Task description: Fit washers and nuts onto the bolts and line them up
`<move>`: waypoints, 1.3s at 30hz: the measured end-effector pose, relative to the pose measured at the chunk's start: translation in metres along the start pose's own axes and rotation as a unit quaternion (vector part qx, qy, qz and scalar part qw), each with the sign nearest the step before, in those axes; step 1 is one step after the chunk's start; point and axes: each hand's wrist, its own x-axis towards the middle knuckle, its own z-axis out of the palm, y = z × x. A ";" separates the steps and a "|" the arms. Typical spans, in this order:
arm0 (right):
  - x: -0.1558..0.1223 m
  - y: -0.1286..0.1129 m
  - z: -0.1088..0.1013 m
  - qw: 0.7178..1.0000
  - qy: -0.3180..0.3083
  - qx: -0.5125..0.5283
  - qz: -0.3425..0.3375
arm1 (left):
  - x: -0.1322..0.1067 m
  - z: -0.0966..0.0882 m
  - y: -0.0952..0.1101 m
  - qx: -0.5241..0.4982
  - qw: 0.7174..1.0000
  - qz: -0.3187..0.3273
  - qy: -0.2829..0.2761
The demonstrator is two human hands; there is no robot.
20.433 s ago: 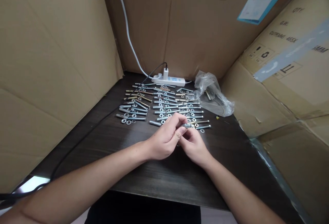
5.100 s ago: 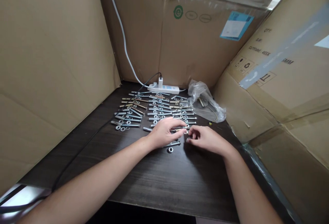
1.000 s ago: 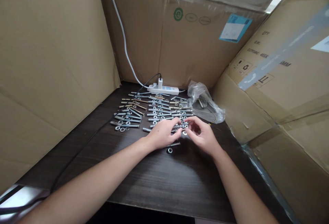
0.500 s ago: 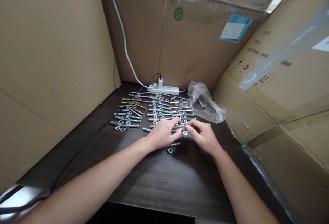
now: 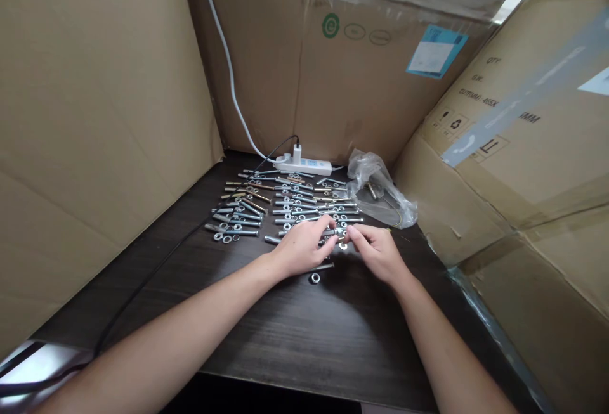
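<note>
The dark counter (image 5: 276, 331) is shut in on three sides: by a left cardboard box (image 5: 95, 116), by a back cardboard box (image 5: 257, 40) and by a right cardboard box (image 5: 537, 167). Its front edge is seen at the bottom of the frame. A wide stretch of dark top is shown between the two arms in the lower middle, and more is seen at centre left, crossed by a black cable (image 5: 157, 262).

A silver bolt (image 5: 329, 232) is held in the left hand (image 5: 304, 246), near the middle of the frame. It is long, thin and shiny, and its tip is pointed to the right. Part of it is hidden by the fingers. The right hand (image 5: 375, 248) is kept at the tip, with its thumb and finger close together; whether anything is pinched there cannot be told. Below the hands, a silver nut (image 5: 314, 279) is laid flat.

On the right box, "QTY", "G.W.", "465X" and "MM" can be read, and small black signs are printed there. The words on its blue tape (image 5: 514, 106) are too blurred. A green "e" is ringed on the back box. The print on the blue label (image 5: 438, 52) is too small.
</note>
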 end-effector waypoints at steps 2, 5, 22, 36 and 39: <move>0.000 -0.002 0.001 1.000 0.008 0.008 -0.016 | 0.000 0.000 0.000 -0.004 1.000 -0.001 -0.001; -0.001 -0.004 0.003 0.998 0.023 0.039 -0.046 | 0.000 0.001 -0.001 -0.015 1.000 -0.003 -0.003; -0.001 -0.002 0.003 0.996 0.027 0.027 -0.086 | 0.001 0.000 0.000 -0.017 1.000 -0.009 0.002; 0.000 -0.003 0.001 0.999 0.011 0.013 -0.034 | 0.002 -0.001 0.001 0.012 1.000 -0.017 -0.010; -0.002 -0.005 0.002 0.998 0.005 0.037 -0.046 | 0.002 -0.001 0.002 0.010 1.000 -0.017 -0.012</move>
